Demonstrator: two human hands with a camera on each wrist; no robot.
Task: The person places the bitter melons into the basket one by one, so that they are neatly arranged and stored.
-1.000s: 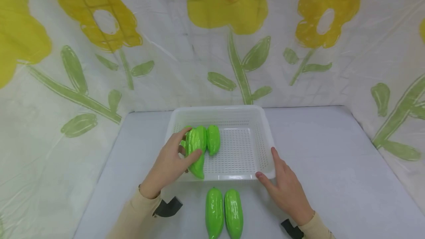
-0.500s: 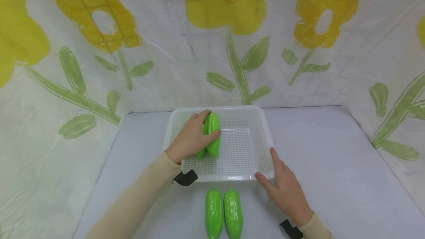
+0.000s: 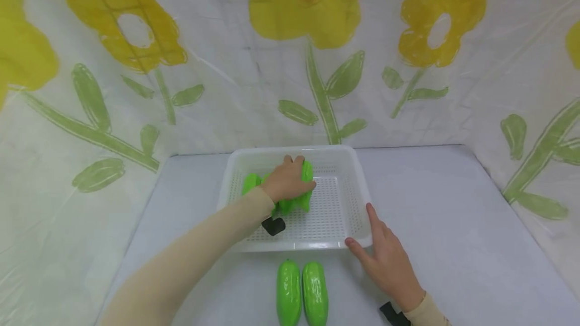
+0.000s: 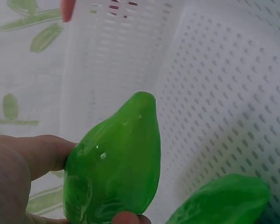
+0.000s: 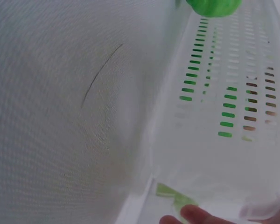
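In the head view my left hand (image 3: 287,180) is inside a white plastic basket (image 3: 362,200), holding a glossy green bitter melon (image 3: 307,190), lengthwise ridged and tapered. The left wrist view shows its pointed end, with thumb and fingers about the bitter melon (image 4: 119,163). Another green bitter melon (image 3: 250,183) shows left of the hand, and more green lies partly hidden beneath it. My right hand (image 3: 389,265) touches the basket's near right corner, thumb at the front wall and fingers extended along the right side.
Two more bitter melons, a left one (image 3: 288,293) and a right one (image 3: 315,293), lie side by side on the white table (image 3: 421,190) before the basket. A flower-printed curtain (image 3: 254,89) hangs behind the table.
My left hand has carried a bitter melon rightward within the basket, from its near left side toward the middle, beside the others. My right hand stays at the corner. The head view has shifted slightly.
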